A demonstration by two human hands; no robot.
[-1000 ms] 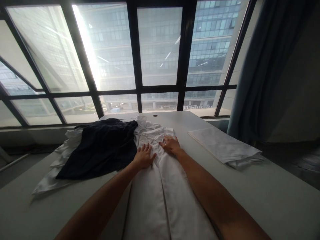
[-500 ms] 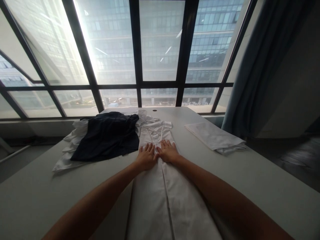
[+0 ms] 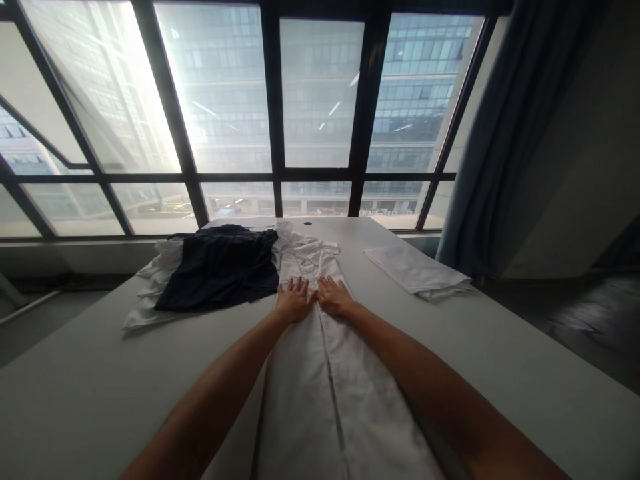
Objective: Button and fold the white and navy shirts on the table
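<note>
Both hands palm-down on the white garment [image 3: 300, 387], side by side, thumbs close together. Left hand [image 3: 297, 300]: flat, fingers a bit spread, gripping nothing. Right hand [image 3: 333, 297]: same pose, mirrored. Whether any cloth is pinched under the thumbs: can't tell.

Garment runs lengthwise: crumpled section just beyond the fingertips, smoother stretch from under the palms back between the forearms and out of frame. Dark line down its middle falls roughly between the hands, so my read is one palm per half, load shared evenly. Flat palms probably spread pressure and stop the cloth sliding on the desk [image 3: 500, 347]; a pinch would likely bunch it.

Dark cloth [image 3: 223, 267] lies left of the left hand, on top of a white pile [image 3: 150, 293]. Folded cloth [image 3: 417, 270] sits right of the right hand, well apart from the garment. Both side items look parked off the centre strip, presumably so the forearms get room.
</note>
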